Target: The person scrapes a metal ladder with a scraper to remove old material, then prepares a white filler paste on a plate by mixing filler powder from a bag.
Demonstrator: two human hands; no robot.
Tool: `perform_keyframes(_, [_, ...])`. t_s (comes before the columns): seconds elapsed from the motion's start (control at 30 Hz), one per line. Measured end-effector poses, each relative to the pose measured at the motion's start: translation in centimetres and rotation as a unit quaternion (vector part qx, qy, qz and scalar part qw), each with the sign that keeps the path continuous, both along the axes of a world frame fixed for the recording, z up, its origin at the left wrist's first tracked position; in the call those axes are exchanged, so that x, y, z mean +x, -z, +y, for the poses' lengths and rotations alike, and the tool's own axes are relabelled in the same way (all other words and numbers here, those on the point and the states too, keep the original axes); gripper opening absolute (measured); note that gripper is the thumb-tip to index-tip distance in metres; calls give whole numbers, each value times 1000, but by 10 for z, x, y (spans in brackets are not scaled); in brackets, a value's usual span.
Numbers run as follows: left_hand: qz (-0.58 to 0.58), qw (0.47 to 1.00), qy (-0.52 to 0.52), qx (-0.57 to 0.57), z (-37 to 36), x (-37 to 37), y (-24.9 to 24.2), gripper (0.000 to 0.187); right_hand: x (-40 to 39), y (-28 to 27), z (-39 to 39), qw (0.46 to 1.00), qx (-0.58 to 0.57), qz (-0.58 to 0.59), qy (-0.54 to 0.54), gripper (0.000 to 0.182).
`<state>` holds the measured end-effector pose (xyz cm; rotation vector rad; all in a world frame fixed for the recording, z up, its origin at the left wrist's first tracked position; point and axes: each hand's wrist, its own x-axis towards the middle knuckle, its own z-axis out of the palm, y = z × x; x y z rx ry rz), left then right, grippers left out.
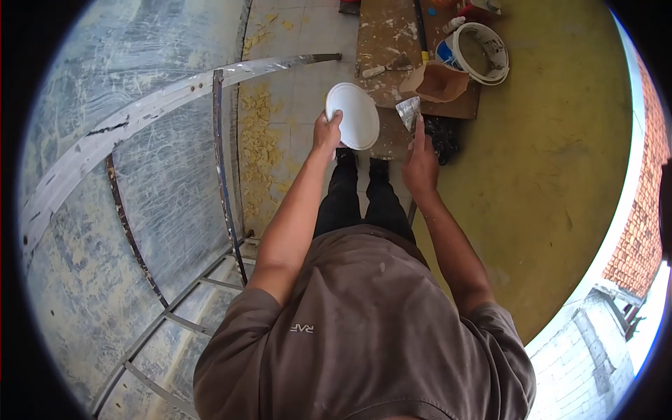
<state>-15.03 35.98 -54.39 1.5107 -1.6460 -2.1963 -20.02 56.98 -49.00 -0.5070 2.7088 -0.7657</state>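
Observation:
A round white lid or shallow dish (358,117) is in my left hand (327,133), with the thumb over its near-left rim and its pale inner face turned up. My right hand (421,166) is closed round the handle of a putty knife (409,113), the index finger stretched along it. The knife's wide metal blade, smeared with whitish material, points away from me. Just beyond the blade lies an open brown paper bag (435,82). The dish and the knife are apart.
A stained brown board (381,42) bears a second scraper (388,66), a small white bottle (453,25) and a white bucket (481,54). A black plastic bag (442,138) lies by its near edge. Metal scaffolding (220,154) stands left; yellowish flakes (259,133) litter the floor.

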Motion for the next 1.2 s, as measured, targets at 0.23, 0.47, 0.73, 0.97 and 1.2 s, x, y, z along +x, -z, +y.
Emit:
perform_keyframes(0.23, [-33,989,-133,58,-17,-23,45,28,52,62,80,937,241,-253,-20,71])
perform_keyframes(0.47, [-85,989,-91,81,-27,0,83,31,70,78,164,924,201,-272,181,57])
perform_keyframes(0.73, [-57,991,-64,106,1,26,104,34,-60,-1,85,884,-301,-164,317,32])
perform_keyframes(0.97, [-50,982,-163,83,29,19,92,33,-162,-104,26,988,51,-145,-4,21])
perform_keyframes(1.2, [39,989,-122,74,44,25,129,39,-196,-63,-33,910,288,11,-298,18])
